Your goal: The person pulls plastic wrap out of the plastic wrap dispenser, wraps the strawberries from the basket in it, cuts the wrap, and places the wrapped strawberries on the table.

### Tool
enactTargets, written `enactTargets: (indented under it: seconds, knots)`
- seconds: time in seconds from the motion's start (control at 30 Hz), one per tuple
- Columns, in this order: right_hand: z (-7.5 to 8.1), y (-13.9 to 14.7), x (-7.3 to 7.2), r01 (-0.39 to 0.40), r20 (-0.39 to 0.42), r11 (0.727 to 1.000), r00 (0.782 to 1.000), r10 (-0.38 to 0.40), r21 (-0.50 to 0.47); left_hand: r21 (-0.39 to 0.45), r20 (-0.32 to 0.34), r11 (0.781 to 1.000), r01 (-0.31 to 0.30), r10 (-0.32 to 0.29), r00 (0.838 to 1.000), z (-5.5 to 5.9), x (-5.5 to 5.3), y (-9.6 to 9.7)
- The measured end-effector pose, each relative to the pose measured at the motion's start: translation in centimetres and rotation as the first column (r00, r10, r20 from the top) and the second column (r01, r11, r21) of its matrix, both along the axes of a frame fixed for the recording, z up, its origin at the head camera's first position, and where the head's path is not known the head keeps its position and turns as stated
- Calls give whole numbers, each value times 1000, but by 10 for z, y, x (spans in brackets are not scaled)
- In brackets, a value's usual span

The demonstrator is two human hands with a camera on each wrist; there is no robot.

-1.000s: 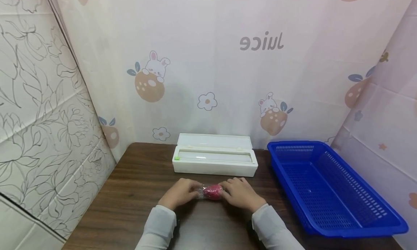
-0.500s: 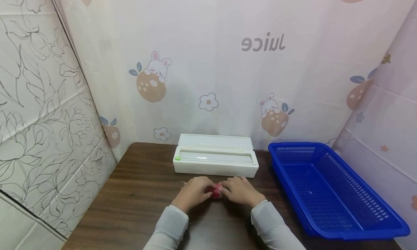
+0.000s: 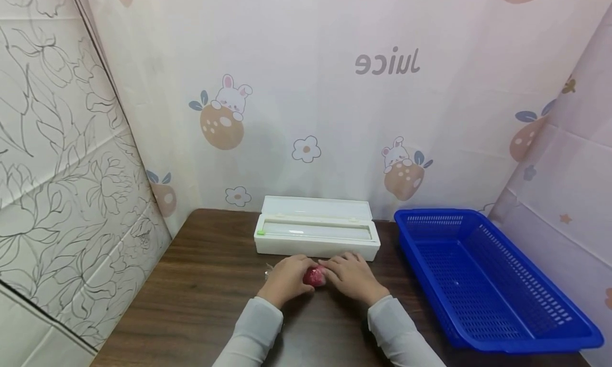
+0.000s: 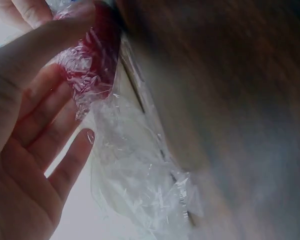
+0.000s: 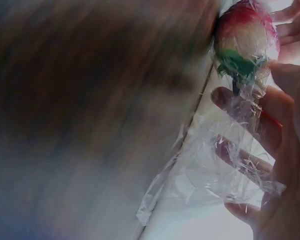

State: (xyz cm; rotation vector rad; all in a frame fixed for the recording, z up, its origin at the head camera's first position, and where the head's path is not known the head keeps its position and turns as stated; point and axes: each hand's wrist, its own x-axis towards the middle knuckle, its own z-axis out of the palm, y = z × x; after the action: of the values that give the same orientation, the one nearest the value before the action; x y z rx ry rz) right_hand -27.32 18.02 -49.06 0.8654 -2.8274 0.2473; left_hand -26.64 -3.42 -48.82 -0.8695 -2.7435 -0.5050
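Note:
A red-pink, strawberry-like piece [image 3: 314,276] wrapped in clear plastic film lies between my hands, just above the table. The right wrist view shows its pale side, green leafy cap [image 5: 238,62] and short dark stem. My left hand [image 3: 287,279] grips its red body, thumb on the near side and fingers behind it. My right hand [image 3: 351,275] holds the stem end, with several fingers behind the loose film. Crumpled film [image 4: 135,165] trails past the left fingers, and more film [image 5: 205,180] hangs from the stem end.
Behind the hands stands a white cling film dispenser box [image 3: 315,245] with its lid raised and a green slider at its left end. A blue perforated basket [image 3: 454,330] sits at the right of the dark wooden table [image 3: 191,282]. Patterned cloth hangs behind.
My left hand has moved right, from the film's left end onto the red body. My right hand stays at the other end. Both hands have shifted slightly toward the box.

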Motion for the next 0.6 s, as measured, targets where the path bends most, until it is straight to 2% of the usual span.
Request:
enactTargets:
  seconds: [0.2,0.33,0.43,0.5,0.6]
  knots:
    - [-6,-2,-3,11,-39,1000,999,-11,-5,-61,-36,998,-34,32,999,-4,-2,0]
    - [-3,-5,-1,16,-83,1000,996,-17,-11,-81,-24,996,-41,39,999,-5,-5,1]
    - [2,-10,3,-10,-123,1000,992,8,-18,-97,-3,994,-44,44,999,-3,-5,1]
    - [7,-14,8,-42,-119,999,992,40,-17,-109,5,993,-39,40,999,-3,-6,1]
    - [12,-19,14,-74,-59,997,995,75,11,-118,11,993,-24,25,1000,-3,-6,-1]
